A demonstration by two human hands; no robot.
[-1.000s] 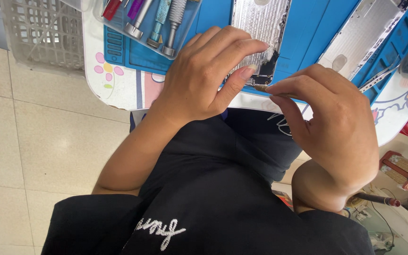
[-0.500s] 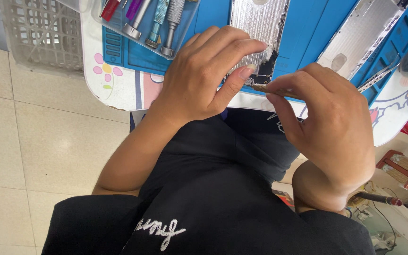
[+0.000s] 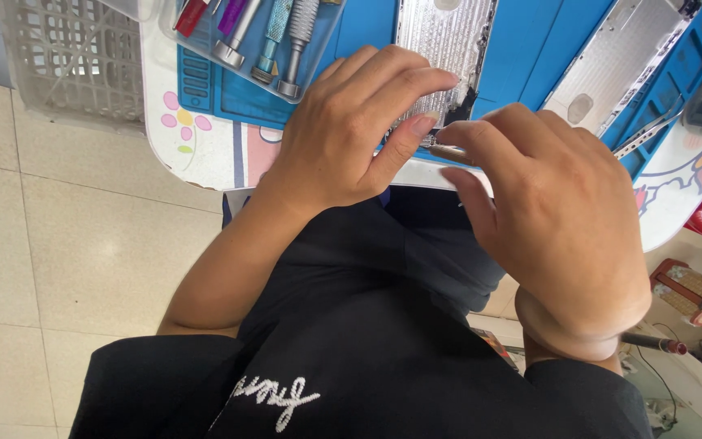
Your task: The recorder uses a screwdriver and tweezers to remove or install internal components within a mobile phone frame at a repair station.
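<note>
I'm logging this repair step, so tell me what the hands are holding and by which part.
The right hand pinches a slim metal tool near its tip. The left hand rests on the silver phone frame, thumb touching the tool's tip; no clear grip.

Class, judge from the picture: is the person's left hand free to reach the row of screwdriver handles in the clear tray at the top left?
Probably yes. The left hand rests on the silver phone housing, beside the clear tray of screwdriver handles, with only bare blue mat between.

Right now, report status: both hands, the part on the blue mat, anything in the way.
Left hand resting on silver metal phone frame. Right hand pinching thin brown-handled tool at frame's lower edge. Left thumb crowds the tip.
</note>
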